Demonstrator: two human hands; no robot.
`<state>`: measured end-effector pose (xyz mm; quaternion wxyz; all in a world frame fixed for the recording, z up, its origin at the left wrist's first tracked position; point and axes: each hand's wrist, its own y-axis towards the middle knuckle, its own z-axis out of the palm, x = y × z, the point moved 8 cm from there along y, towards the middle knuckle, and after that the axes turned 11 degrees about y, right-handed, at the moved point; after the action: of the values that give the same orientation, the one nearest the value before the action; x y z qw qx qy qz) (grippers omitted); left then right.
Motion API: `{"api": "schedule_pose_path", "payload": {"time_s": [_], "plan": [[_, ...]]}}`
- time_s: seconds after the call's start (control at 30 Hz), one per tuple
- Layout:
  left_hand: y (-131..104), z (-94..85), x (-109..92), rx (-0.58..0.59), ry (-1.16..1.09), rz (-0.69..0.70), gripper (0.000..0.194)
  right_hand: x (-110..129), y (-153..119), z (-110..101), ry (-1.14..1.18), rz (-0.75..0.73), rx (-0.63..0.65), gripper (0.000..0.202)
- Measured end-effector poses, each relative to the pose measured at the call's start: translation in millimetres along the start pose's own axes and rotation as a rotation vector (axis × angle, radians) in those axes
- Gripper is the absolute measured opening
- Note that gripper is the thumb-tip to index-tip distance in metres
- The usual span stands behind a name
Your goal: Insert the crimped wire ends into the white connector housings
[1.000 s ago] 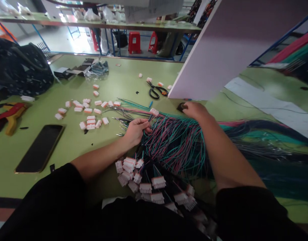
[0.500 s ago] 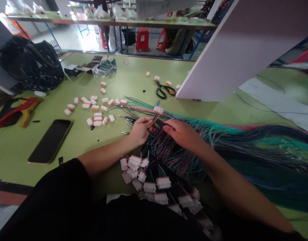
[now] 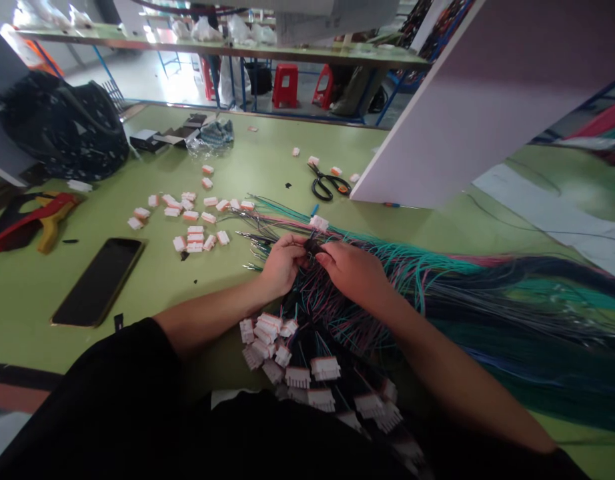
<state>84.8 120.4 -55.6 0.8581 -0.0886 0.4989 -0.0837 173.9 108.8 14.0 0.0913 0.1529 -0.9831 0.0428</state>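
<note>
My left hand (image 3: 281, 265) pinches thin wires just below a white connector (image 3: 319, 223) with a blue tip beyond it. A short black strip (image 3: 311, 247), which looks like tape, lies around or against those wires between my two hands. My right hand (image 3: 355, 268) is closed with thumb and forefinger on the strip's right end. Under both hands spreads a thick bundle of teal, pink and black wires (image 3: 407, 257). Nearer my body, several finished-looking white connectors (image 3: 325, 367) sit on wire ends, partly in shadow.
Loose white-and-orange connectors (image 3: 195, 229) lie scattered left of the wires. Black-handled scissors (image 3: 322, 190) rest beyond, beside a white upright panel (image 3: 437, 120). A phone (image 3: 97, 283), a red-yellow tool (image 3: 52, 220) and a dark bag (image 3: 62, 127) are on the left.
The black strip, flat and stretched to the right earlier, is now bunched close at the wires. My right hand has moved slightly left, nearer my left hand.
</note>
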Motion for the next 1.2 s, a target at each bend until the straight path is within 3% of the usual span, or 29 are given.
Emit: {"api": "schedule_pose_path", "payload": {"time_s": [0.17, 0.3, 0.47, 0.57, 0.67, 0.9, 1.03, 1.2], "plan": [[0.2, 0.3, -3.1, 0.003, 0.031, 0.078, 0.013, 3.9, -2.9, 0.7, -0.033, -0.008, -0.013, 0.025], [0.7, -0.5, -2.7, -0.011, 0.06, 0.037, 0.017, 2.0, -2.0, -2.4, -0.021, -0.025, -0.048, 0.027], [2.7, 5.6, -9.5, 0.064, 0.051, 0.052, 0.018, -13.4, 16.0, -5.2, 0.182, -0.069, -0.11, 0.029], [4.6, 9.4, -13.0, 0.136, 0.066, 0.066, 0.017, -15.6, 28.8, -1.2, 0.315, -0.204, -0.148, 0.026], [6.5, 9.7, -10.5, 0.187, 0.102, 0.008, 0.02, -13.4, 31.6, 0.3, 0.366, -0.334, -0.219, 0.027], [8.8, 13.3, 4.9, 0.337, 0.081, -0.225, 0.024, -9.3, 23.2, -2.8, 0.587, -0.431, -0.335, 0.027], [10.5, 15.4, 7.8, 0.388, 0.067, -0.244, 0.025, -15.9, 31.8, 2.7, 0.953, -0.352, -0.25, 0.021], [10.7, 14.4, 10.4, 0.35, 0.021, -0.172, 0.026, -3.1, 27.7, 14.9, 1.482, -0.251, 0.132, 0.015]]}}
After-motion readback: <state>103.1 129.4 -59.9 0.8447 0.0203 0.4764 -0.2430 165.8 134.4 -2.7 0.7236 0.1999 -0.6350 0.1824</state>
